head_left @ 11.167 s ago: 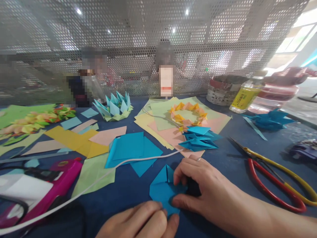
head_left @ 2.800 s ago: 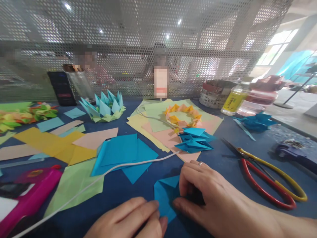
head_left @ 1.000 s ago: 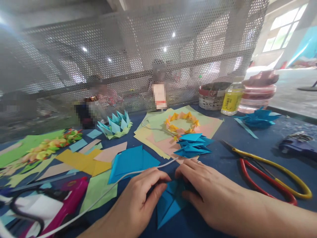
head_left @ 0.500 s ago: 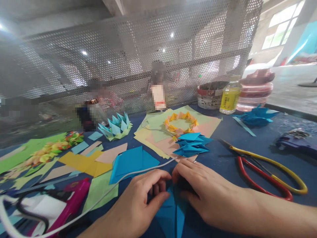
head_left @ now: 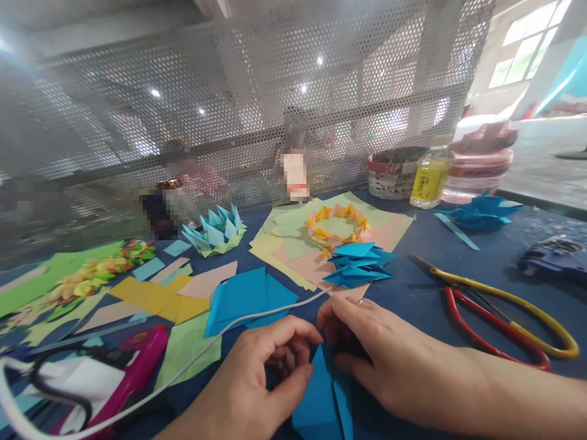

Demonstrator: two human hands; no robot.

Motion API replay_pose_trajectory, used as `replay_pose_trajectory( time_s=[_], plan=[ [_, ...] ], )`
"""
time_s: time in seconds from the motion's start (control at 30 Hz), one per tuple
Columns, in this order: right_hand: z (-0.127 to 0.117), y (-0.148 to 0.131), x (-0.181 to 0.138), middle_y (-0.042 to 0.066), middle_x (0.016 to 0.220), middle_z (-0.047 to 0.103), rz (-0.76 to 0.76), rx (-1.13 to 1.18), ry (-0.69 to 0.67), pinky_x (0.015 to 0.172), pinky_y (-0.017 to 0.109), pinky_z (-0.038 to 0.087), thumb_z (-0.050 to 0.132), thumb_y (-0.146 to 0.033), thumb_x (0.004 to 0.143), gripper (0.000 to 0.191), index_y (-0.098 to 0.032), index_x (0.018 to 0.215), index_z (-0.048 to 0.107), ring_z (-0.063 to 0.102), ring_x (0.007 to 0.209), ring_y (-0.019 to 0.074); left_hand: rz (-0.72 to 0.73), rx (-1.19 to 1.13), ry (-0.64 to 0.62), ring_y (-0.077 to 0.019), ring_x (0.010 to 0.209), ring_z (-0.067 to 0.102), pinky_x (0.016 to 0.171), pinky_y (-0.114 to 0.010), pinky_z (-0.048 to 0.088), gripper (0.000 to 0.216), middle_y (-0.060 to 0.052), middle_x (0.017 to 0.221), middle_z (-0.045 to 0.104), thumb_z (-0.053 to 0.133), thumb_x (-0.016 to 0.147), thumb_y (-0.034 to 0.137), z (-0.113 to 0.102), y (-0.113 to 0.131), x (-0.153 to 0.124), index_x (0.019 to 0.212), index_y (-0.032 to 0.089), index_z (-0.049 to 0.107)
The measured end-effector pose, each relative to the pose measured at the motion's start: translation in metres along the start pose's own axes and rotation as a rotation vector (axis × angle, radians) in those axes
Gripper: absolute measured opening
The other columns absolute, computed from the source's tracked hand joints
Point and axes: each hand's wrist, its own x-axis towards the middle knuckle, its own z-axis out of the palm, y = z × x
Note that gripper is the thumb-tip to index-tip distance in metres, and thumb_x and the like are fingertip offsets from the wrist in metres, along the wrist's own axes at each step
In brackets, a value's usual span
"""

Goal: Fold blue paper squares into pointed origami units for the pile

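Note:
A piece of folded blue paper lies at the near edge of the view, its tip pointing away from me and a fold line running down it. My left hand is curled at its left side, thumb and fingertips at the paper's edge. From the other side my right hand, wearing a ring, bends its fingers over the right part of the paper and hides some of it. Just beyond my right fingers sits a stack of folded blue paper pieces. Flat blue sheets lie ahead of my left hand.
Red-and-yellow-handled scissors lie at right. A magenta glue gun and a white cord are at left. Farther off are a yellow-orange paper ring, a light-blue paper crown, a yellow-labelled bottle and a basket.
My hands stay around the blue paper, whose tip now shows more between them. The whole view has shifted slightly.

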Motion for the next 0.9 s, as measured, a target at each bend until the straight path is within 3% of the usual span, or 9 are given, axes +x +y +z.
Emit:
replay_pose_trajectory(
  time_s=[0.17,0.3,0.4,0.47,0.6,0.73,0.9],
  plan=[
    [-0.001,-0.002,-0.001,0.002,0.094,0.058,-0.004,0.055,-0.019,0.074,0.030,0.045,0.061,-0.007,0.080,0.030,-0.020,0.105,0.051,0.056,0.081,0.0172,0.000,0.009,0.108,-0.0067,0.059,0.053,0.056,-0.014,0.046,0.012,0.004,0.081,0.062,0.056,0.083,0.027,0.000,-0.002,-0.004,0.091,0.027,0.065],
    [-0.001,-0.001,0.001,0.000,0.088,0.059,0.001,0.076,-0.017,0.069,0.028,0.045,0.058,-0.006,0.082,0.032,-0.020,0.110,0.048,0.055,0.075,0.0162,-0.080,-0.052,0.240,-0.0048,0.058,0.052,0.053,-0.011,0.043,0.012,0.005,0.078,0.057,0.058,0.082,0.034,-0.001,0.003,-0.007,0.082,0.024,0.066],
    [0.002,0.002,0.001,-0.002,0.084,0.060,-0.045,0.107,-0.001,0.072,0.028,0.045,0.051,-0.003,0.085,0.038,-0.020,0.119,0.044,0.056,0.076,0.0157,-0.085,-0.069,0.222,-0.0051,0.056,0.051,0.052,-0.010,0.043,0.013,0.006,0.071,0.056,0.056,0.083,0.034,0.000,0.004,-0.009,0.083,0.025,0.066],
    [0.003,0.004,0.000,-0.002,0.084,0.060,-0.066,0.103,0.022,0.073,0.028,0.045,0.049,-0.003,0.086,0.039,-0.018,0.121,0.043,0.057,0.076,0.0154,0.006,-0.024,0.189,-0.0063,0.057,0.054,0.054,-0.011,0.045,0.014,0.006,0.070,0.059,0.052,0.085,0.030,0.001,0.001,-0.010,0.085,0.026,0.066],
    [0.005,0.006,0.001,-0.002,0.080,0.060,-0.079,0.091,0.063,0.072,0.027,0.044,0.050,-0.004,0.086,0.030,-0.018,0.112,0.046,0.058,0.075,0.0150,0.388,0.170,0.149,-0.0076,0.064,0.064,0.058,-0.013,0.049,0.023,0.006,0.075,0.064,0.047,0.085,0.013,0.000,-0.009,-0.013,0.094,0.029,0.062],
    [0.006,0.006,0.003,-0.003,0.079,0.060,-0.086,0.081,0.066,0.070,0.027,0.044,0.050,-0.004,0.086,0.033,-0.017,0.116,0.045,0.057,0.072,0.0145,0.638,0.461,0.268,-0.0106,0.080,0.067,0.070,-0.016,0.053,0.035,0.000,0.088,0.066,0.045,0.084,0.001,-0.003,-0.011,-0.018,0.105,0.025,0.061],
    [0.005,0.005,0.003,-0.001,0.085,0.061,-0.075,0.076,0.064,0.075,0.028,0.045,0.050,-0.003,0.085,0.042,-0.018,0.124,0.042,0.058,0.076,0.0149,0.834,0.734,0.289,-0.0135,0.102,0.068,0.098,-0.027,0.051,0.027,0.001,0.102,0.072,0.043,0.099,0.017,-0.001,-0.009,-0.020,0.108,0.029,0.065]
  ],
)
